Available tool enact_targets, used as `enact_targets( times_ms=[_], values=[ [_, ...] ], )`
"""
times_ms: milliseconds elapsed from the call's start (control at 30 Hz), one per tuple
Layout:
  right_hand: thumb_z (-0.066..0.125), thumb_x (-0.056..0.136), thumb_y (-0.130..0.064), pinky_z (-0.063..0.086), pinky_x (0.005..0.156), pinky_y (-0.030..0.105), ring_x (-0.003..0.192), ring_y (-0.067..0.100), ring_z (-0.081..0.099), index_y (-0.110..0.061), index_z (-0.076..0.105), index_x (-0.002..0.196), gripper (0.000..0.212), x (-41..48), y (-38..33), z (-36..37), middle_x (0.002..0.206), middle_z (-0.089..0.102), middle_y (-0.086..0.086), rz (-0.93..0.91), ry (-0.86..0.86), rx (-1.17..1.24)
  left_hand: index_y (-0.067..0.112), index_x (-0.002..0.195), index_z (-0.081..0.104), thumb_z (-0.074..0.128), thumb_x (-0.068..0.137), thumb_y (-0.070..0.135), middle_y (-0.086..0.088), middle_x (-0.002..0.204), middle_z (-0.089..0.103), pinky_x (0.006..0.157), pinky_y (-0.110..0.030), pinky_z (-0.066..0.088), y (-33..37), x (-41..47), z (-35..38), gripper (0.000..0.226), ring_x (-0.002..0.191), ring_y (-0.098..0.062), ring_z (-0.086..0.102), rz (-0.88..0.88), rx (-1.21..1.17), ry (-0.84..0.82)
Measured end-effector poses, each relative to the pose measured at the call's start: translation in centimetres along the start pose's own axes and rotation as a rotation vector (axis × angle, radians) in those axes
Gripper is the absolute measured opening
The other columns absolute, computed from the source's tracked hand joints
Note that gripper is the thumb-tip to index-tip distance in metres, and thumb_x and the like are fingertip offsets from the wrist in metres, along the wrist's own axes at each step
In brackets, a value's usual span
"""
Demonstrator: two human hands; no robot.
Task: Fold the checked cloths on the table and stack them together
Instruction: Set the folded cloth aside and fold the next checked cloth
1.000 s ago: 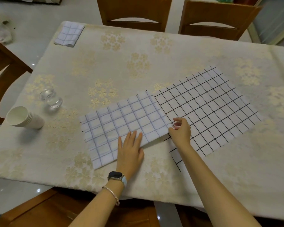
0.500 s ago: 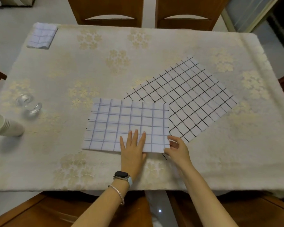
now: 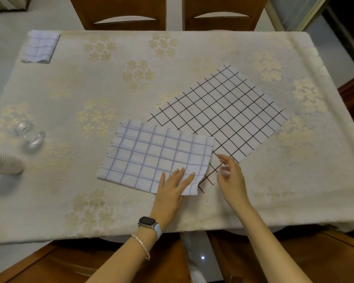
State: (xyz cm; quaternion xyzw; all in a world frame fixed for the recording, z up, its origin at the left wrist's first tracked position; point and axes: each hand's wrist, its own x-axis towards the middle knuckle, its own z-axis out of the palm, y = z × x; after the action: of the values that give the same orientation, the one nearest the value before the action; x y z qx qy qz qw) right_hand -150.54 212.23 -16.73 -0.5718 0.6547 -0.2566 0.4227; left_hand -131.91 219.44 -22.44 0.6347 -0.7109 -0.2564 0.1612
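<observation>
Blue-lined checked cloth (image 3: 151, 158) lies folded on the bench (image 3: 192, 78), near the front edge and a little left of the middle. Your left hand (image 3: 172, 190) presses flat on its near right corner, with the fingers (image 3: 179, 174) stretched out and spread; this grip is released, it pinches nothing and only rests on the fabric. The near right corner of this cloth bends a little upward beside your fingertips.

Your right hand (image 3: 231, 178) is just to the right of that corner, above the near corner of the black-lined checked cloth (image 3: 223, 115). The fingers are loosely curved and apart, so this grip is released too and holds nothing. The hand is a little blurred, and I cannot tell if it touches the fabric under it.

The black-lined cloth lies spread flat and turned at an angle, right of the middle of the bench. The folded blue-lined cloth covers its near left part, so the two overlap.

A third, small folded cloth (image 3: 40, 46) with pale blue lines sits at the far left corner of the bench, well apart from the other two.

At the left side a clear glass (image 3: 28, 132) stands, and near it a stack of white paper cups (image 3: 2, 163) lies on its side at the edge of the view. You wear a watch (image 3: 149, 224) and a thin bracelet (image 3: 141, 246) on the left wrist.
</observation>
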Motion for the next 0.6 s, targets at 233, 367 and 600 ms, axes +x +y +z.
enact_targets(
  times_ms=[233,367,600],
  values=[
    [0.06,0.077,0.016,0.026,0.11,0.025,0.14,0.014,0.026,-0.035,0.051,0.136,0.079,3.3,1.6,-1.3,0.157,0.03,-0.001,-0.357,-0.123,-0.42,0.049,0.15,0.019,0.04,0.101,0.002,0.009,0.161,0.022,0.123,-0.039,-0.002,-2.9,-3.5,-2.8,0.071,0.15,-0.006,0.011,0.146,-0.146,-0.1],
    [0.075,0.079,-0.001,0.036,0.111,0.051,0.14,0.029,0.036,-0.024,0.073,0.105,0.034,4.4,2.0,-1.0,0.145,0.049,0.005,-0.438,-0.2,-0.409,0.052,0.148,0.02,0.025,0.104,0.028,0.008,0.159,0.026,0.123,-0.034,0.0,-3.7,-5.1,-3.8,0.051,0.148,-0.005,0.015,0.11,-0.194,-0.093],
    [0.072,0.087,-0.015,0.039,0.107,0.033,0.131,0.006,0.047,-0.027,0.073,0.093,0.013,3.6,0.0,-1.2,0.123,0.066,-0.012,-0.368,-0.307,-0.245,0.036,0.136,0.055,0.039,0.1,0.029,0.02,0.135,0.057,0.109,-0.018,0.034,-4.4,-6.7,-5.7,0.039,0.125,0.004,0.051,-0.069,-0.418,0.052]
  ],
)
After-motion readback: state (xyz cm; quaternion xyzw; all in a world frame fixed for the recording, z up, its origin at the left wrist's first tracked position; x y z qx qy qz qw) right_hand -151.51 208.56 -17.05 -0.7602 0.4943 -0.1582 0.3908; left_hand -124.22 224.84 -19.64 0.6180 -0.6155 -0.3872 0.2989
